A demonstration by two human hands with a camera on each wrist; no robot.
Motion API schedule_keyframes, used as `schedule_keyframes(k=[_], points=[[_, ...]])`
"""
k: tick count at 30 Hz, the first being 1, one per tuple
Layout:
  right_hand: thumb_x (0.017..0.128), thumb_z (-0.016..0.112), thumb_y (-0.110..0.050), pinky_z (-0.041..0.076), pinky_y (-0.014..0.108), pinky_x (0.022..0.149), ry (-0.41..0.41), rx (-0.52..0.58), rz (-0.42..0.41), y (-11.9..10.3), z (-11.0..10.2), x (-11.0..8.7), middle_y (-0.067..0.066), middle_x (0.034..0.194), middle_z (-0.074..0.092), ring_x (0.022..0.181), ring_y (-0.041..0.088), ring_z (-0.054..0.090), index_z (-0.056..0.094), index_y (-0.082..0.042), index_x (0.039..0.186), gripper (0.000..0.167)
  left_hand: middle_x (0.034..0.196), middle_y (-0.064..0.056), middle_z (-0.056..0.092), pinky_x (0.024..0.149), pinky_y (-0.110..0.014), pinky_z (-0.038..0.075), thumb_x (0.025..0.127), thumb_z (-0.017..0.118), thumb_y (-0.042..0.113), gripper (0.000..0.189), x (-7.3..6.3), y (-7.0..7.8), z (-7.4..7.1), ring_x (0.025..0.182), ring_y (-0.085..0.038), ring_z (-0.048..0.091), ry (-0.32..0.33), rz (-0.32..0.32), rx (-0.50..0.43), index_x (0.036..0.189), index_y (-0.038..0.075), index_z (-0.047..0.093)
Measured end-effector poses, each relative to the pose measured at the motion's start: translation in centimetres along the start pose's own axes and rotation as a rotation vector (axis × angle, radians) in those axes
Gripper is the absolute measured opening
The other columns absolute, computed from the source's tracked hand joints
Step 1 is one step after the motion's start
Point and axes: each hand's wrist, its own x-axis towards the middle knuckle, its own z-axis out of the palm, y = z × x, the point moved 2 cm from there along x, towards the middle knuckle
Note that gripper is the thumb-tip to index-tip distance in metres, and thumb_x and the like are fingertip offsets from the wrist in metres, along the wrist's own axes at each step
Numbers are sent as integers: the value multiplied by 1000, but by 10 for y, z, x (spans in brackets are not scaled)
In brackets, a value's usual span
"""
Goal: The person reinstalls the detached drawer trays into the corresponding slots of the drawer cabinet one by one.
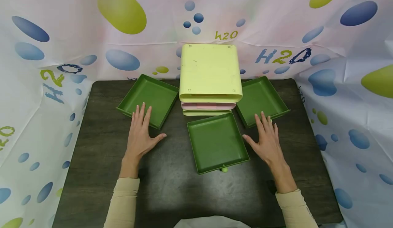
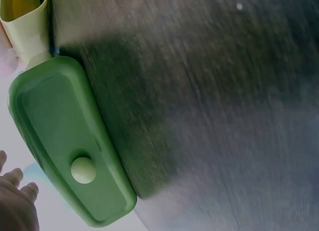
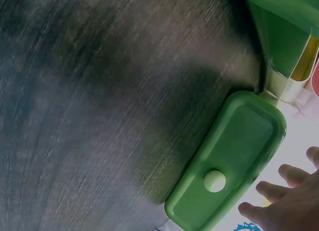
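Three green drawers lie on the dark table around a stacked drawer cabinet. My left hand (image 1: 140, 137), fingers straight and thumb out, is at the near side of the left drawer (image 1: 156, 98) and grips nothing. Likewise, my right hand (image 1: 266, 142) spreads its fingers by the right drawer (image 1: 258, 96). Between the hands sits the middle drawer (image 1: 216, 142), its pale green knob (image 1: 224, 169) facing me. Round knobs show on the left drawer's front (image 2: 50, 111) in the left wrist view and the right drawer's front (image 3: 244, 133) in the right wrist view.
The cabinet (image 1: 210, 71) stands at the back centre, with a yellow top casing, a pink casing (image 1: 188, 105) under it and a yellow one at the bottom. A patterned white sheet (image 1: 162, 2) hangs behind and along both sides of the table (image 1: 172, 194).
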Motion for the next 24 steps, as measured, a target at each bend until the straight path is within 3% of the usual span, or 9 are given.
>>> schedule_keyframes(k=[5, 10, 13, 18, 24], points=[[90, 70, -50, 21, 70, 106, 38, 4, -22, -2, 0, -2, 19, 161, 24, 141, 50, 26, 26, -15, 159, 89, 164, -15, 16, 114, -64, 17, 82, 41, 87, 110, 3, 4, 3, 150, -41, 12, 13, -1, -19, 160, 12, 20], [86, 77, -39, 36, 63, 92, 78, 11, -45, -7, 2, -6, 19, 151, 38, 121, 47, 44, 34, -15, 157, 86, 163, -14, 23, 110, -67, 23, 83, 42, 86, 107, 9, 10, 7, 150, -37, 15, 63, 5, -64, 159, 12, 25], [85, 79, -36, 39, 60, 89, 74, 27, -62, -10, 6, -9, 19, 147, 42, 113, 43, 49, 34, -17, 157, 87, 162, -13, 25, 111, -65, 23, 83, 44, 85, 106, 12, 14, 10, 150, -35, 16, 82, 6, -102, 159, 13, 26], [85, 79, -38, 42, 61, 89, 55, 41, -73, -14, 11, -12, 21, 145, 43, 114, 43, 51, 28, -20, 159, 91, 163, -10, 23, 112, -63, 24, 82, 46, 85, 106, 18, 21, 15, 150, -32, 17, 84, -2, -145, 159, 15, 25], [85, 79, -36, 46, 58, 81, 67, 45, -70, -15, 12, -15, 22, 141, 44, 108, 40, 55, 27, -19, 159, 93, 163, -10, 23, 113, -61, 24, 83, 42, 85, 106, 23, 23, 15, 150, -31, 16, 78, 20, -145, 160, 13, 23]])
